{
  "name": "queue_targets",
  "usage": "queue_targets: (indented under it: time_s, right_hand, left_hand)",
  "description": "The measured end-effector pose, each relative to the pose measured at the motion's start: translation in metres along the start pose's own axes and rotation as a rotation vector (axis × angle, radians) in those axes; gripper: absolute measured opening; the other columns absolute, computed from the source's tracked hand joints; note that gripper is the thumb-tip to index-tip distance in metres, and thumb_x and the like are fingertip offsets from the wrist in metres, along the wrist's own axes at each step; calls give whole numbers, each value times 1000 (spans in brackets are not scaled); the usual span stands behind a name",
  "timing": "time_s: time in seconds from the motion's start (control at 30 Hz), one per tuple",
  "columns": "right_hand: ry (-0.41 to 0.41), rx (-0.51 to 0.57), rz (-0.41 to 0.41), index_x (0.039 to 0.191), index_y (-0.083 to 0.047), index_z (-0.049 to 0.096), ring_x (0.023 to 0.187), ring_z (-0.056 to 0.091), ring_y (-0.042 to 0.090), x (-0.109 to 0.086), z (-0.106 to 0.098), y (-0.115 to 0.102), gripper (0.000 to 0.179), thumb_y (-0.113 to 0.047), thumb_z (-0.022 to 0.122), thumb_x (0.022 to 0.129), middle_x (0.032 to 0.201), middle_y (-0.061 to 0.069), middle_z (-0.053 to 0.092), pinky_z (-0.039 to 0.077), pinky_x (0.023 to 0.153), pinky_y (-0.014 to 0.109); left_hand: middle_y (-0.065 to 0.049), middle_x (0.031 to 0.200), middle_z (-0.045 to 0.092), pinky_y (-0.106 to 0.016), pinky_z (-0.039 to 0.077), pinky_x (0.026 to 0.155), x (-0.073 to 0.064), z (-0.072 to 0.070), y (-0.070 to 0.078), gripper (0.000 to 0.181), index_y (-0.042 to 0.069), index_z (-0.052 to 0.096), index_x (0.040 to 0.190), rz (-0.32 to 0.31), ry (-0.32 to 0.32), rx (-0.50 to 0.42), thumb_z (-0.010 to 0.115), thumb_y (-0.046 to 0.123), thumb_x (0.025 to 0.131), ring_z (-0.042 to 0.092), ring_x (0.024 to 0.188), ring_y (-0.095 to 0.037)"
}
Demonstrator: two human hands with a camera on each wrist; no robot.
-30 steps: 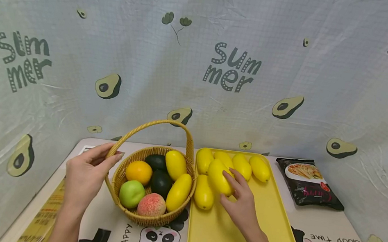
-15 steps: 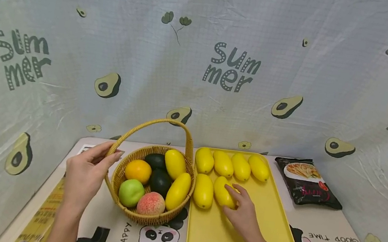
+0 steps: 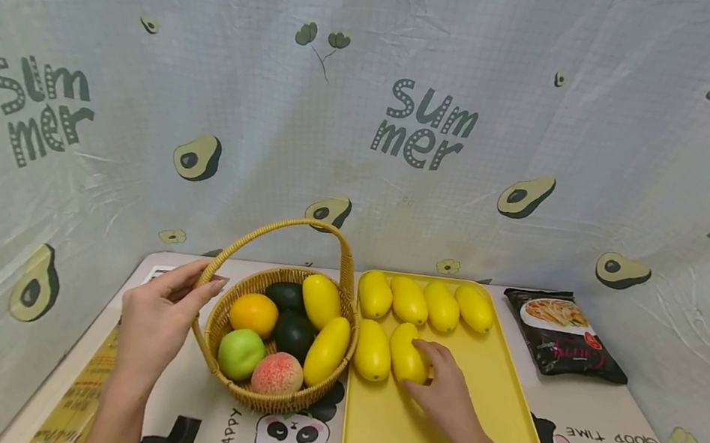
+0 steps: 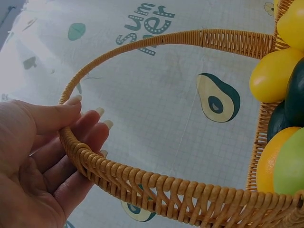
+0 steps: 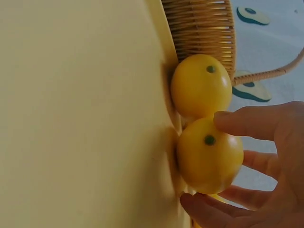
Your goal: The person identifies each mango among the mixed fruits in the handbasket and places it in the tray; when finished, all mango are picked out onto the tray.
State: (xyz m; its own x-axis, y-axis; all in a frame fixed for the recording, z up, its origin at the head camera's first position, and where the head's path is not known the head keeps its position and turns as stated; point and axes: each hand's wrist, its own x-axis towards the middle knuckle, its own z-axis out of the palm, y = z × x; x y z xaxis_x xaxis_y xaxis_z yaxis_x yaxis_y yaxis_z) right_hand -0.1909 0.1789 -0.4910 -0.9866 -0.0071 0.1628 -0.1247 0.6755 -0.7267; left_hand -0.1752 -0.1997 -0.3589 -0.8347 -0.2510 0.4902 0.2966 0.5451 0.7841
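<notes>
My left hand (image 3: pixel 159 315) holds the left side of the arched handle (image 4: pixel 95 61) of a wicker basket (image 3: pixel 275 401), thumb on one face and fingers behind it. Inside the basket lie two dark green avocado-like fruits (image 3: pixel 294 334), an orange (image 3: pixel 254 315), a green apple (image 3: pixel 241 354), a peach (image 3: pixel 276 375) and two yellow mangoes (image 3: pixel 326 351). Over the yellow tray (image 3: pixel 406 441), my right hand (image 3: pixel 449 395) grips a yellow mango (image 3: pixel 407 354) from its right side, thumb and fingers round it. Another mango (image 5: pixel 202 86) lies right beside it, against the tray's left edge.
Several more yellow mangoes (image 3: pixel 441 306) form a row along the tray's back end. A black food packet (image 3: pixel 566 338) lies right of the tray. A gold-coloured packet (image 3: pixel 77 394) is at the table's left edge. A printed curtain (image 3: pixel 313 132) hangs behind.
The right hand has brought the mango down from over the others onto the tray, into the front row, then shifted it slightly left. My left hand keeps its place on the handle.
</notes>
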Motion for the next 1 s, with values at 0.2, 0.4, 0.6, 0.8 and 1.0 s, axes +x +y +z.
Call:
queue_targets:
  time_s: [0.2,0.4,0.6,0.8,1.0]
  right_hand:
    - [16,-62,-15,138,-12,57,130,52,38,3,-9,-6,62,-18,81,81,142,15,53,45,106,57]
    - [48,-33,-76,137,-14,58,132,51,36,9,-10,-18,60,-16,81,82,143,13,52,44,107,57]
    - [19,-19,-135,136,-15,60,130,54,32,15,2,-40,60,-12,81,80,142,9,54,45,107,53]
    - [-42,39,-214,134,-15,61,132,53,28,20,19,-61,57,-13,80,81,141,6,56,44,109,51]
    - [-101,64,-283,135,-16,61,132,53,26,30,38,-75,55,-17,78,83,141,5,56,44,110,49]
  left_hand:
    - [-6,98,78,-8,53,73,0,1,0,29,19,75,117,14,2,3,77,19,87,66,84,10]
    - [-6,97,78,-7,53,72,0,2,0,30,16,75,117,25,10,12,77,18,87,66,83,10]
    - [-6,97,78,-6,52,72,0,1,-1,29,16,75,116,26,21,24,77,17,87,65,83,11]
    - [-5,98,77,-7,52,74,-1,0,-1,30,18,74,117,19,9,10,77,19,88,65,85,9]
    - [-5,97,77,-7,52,74,-1,0,-1,30,17,74,117,20,7,15,76,19,88,65,84,8]
